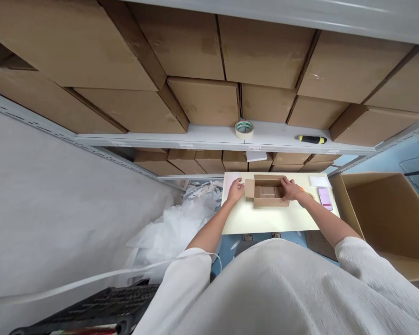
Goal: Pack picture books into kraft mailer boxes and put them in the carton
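Observation:
A small open cardboard box (pixel 271 202) lies on the pale yellow tabletop (pixel 265 223), its left end flap (pixel 250 188) folded outward. My right hand (pixel 290 190) grips the box's right end, fingers over the far corner and thumb toward the near side. Just left of the flap is my left hand (pixel 235 190), its fingers apart and nothing visible in them; whether a fingertip touches the flap I cannot tell. Partly hidden by my right wrist are a small orange item (pixel 302 189) and what looks like a tape roll (pixel 311 195).
A purple phone-like item (pixel 324 198) and a white card (pixel 318 181) lie at the table's right. Shelves of cartons rise ahead, holding a tape roll (pixel 244 130) and a yellow-black cutter (pixel 311 139). A large open carton (pixel 387 214) stands right; white packing material (pixel 174 228) is heaped left.

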A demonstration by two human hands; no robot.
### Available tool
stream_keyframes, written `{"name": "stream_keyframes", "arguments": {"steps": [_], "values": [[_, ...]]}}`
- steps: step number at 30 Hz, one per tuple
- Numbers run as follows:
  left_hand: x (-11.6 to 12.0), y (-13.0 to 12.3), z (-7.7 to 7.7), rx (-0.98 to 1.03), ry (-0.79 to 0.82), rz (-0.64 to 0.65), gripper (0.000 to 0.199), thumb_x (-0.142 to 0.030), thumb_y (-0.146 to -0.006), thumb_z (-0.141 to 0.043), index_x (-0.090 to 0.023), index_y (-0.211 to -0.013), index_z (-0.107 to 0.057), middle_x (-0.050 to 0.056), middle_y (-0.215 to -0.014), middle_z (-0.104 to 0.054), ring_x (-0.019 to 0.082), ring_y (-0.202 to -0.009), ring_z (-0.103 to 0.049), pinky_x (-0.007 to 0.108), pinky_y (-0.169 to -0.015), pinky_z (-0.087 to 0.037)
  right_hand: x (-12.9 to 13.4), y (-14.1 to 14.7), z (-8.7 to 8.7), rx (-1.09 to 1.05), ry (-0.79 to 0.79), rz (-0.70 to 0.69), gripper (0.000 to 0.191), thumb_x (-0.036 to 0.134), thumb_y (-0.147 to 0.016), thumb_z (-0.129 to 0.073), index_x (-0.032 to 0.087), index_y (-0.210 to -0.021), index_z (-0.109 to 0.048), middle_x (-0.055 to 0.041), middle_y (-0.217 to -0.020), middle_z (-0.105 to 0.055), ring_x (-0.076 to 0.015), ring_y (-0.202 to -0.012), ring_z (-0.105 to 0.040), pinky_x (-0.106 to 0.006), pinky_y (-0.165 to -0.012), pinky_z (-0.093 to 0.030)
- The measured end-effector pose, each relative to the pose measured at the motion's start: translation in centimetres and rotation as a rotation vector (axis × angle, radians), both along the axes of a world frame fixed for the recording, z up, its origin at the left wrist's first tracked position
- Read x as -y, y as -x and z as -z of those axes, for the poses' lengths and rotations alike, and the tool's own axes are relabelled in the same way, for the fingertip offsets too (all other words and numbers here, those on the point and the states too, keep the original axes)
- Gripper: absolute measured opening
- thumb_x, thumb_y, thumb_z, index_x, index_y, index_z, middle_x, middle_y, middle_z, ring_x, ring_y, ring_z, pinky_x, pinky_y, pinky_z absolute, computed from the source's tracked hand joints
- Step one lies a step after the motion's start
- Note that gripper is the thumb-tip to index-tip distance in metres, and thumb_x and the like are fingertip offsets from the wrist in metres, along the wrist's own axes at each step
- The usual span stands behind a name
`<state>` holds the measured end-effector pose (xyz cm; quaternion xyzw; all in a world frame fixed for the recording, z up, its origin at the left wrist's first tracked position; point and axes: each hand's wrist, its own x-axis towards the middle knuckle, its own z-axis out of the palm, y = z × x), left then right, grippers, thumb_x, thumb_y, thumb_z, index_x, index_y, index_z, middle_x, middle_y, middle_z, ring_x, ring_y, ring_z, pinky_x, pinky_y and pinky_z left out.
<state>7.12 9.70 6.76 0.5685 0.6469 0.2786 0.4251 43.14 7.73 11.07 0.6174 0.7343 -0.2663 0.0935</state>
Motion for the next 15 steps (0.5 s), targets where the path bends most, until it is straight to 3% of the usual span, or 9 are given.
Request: {"name": "stream_keyframes", "arguments": {"steps": [3,7,10,15], "values": [[-1.0,3.4,1.2,-0.143,0.19,-0.21,0.038,-0.025,-0.098,-0.062,-0.023,-0.135,-0.065,0.011,-0.123,-0.077,0.024,-0.117,-0.074,0.039,-0.108,-0.054,0.3,0.3,-0.6,0.0,0.007,0.022,0.134,0.05,-0.062,-0.096,0.037,-0.173,-0.023,-0.0092,-0.181,-0.018,-0.0491,-0.148,-0.037,-0.063,-0.114,-0.051],[-1.9,6.5,2.8,-0.216,0.293,-0.268,0.037,-0.03,-0.092,-0.071,-0.019,-0.127,-0.064,0.017,-0.122,-0.076,0.034,-0.121,-0.072,0.045,-0.104,-0.054,0.6,0.7,-1.2,0.041,0.023,0.026,0.136,0.05,-0.063,-0.096,0.036,-0.175,-0.019,-0.0087,-0.183,-0.016,-0.049,-0.149,-0.037,-0.062,-0.114,-0.051],[-2.3,6.8,4.1,-0.313,0.395,-0.268,0.038,-0.035,-0.093,-0.073,-0.021,-0.126,-0.062,0.018,-0.128,-0.074,0.035,-0.124,-0.069,0.045,-0.103,-0.053,0.7,0.9,-1.5,0.078,0.029,0.021,0.138,0.052,-0.063,-0.096,0.036,-0.175,-0.017,-0.0071,-0.184,-0.013,-0.0491,-0.148,-0.038,-0.063,-0.114,-0.051],[-2.7,5.1,5.7,-0.439,0.413,-0.254,0.051,-0.038,-0.09,-0.078,-0.02,-0.133,-0.056,0.024,-0.144,-0.063,0.043,-0.136,-0.06,0.056,-0.109,-0.049,0.7,1.0,-1.7,0.056,0.026,0.05,0.138,0.055,-0.061,-0.096,0.035,-0.175,-0.021,-0.0047,-0.185,-0.011,-0.0492,-0.15,-0.037,-0.063,-0.118,-0.048]]}}
